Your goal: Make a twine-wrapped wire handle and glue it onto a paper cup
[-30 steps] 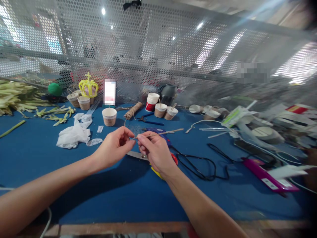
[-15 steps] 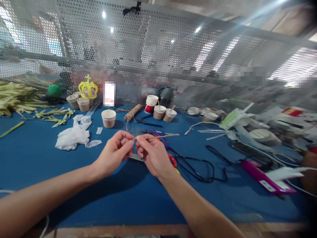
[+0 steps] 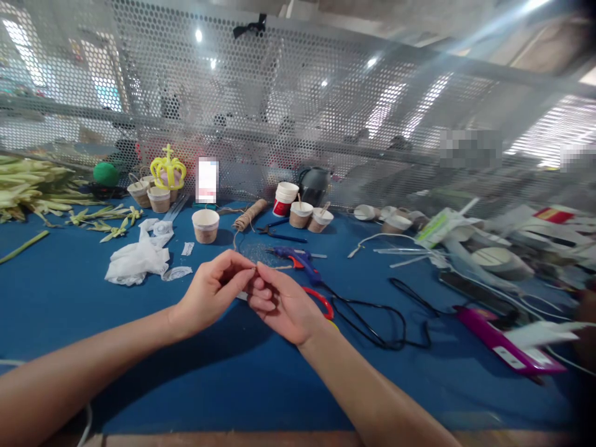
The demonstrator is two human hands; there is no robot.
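My left hand (image 3: 214, 292) and my right hand (image 3: 288, 304) meet fingertip to fingertip above the blue table, both closed in a pinch on a thin strand of twine (image 3: 283, 267). Its loose end shows beyond my right fingers, and the other side runs back to a roll of brown twine (image 3: 250, 215). The bit between the fingertips is mostly hidden. Just behind my right hand lies a blue glue gun (image 3: 305, 266) with a red trigger. Scissors with a red handle (image 3: 323, 302) are partly covered by that hand.
A paper cup with a brown wrapped lower part (image 3: 205, 226) stands beyond my left hand, near crumpled white tissue (image 3: 139, 257). Pliers (image 3: 285, 236) lie behind the glue gun. A black cord (image 3: 372, 304) and a purple power strip (image 3: 505, 341) occupy the right. Perforated metal (image 3: 279, 93) closes the back.
My fingertips have come closer together and slightly lower. The loose twine end, earlier stretched far to the right over my right hand, now shows only a short length behind it.
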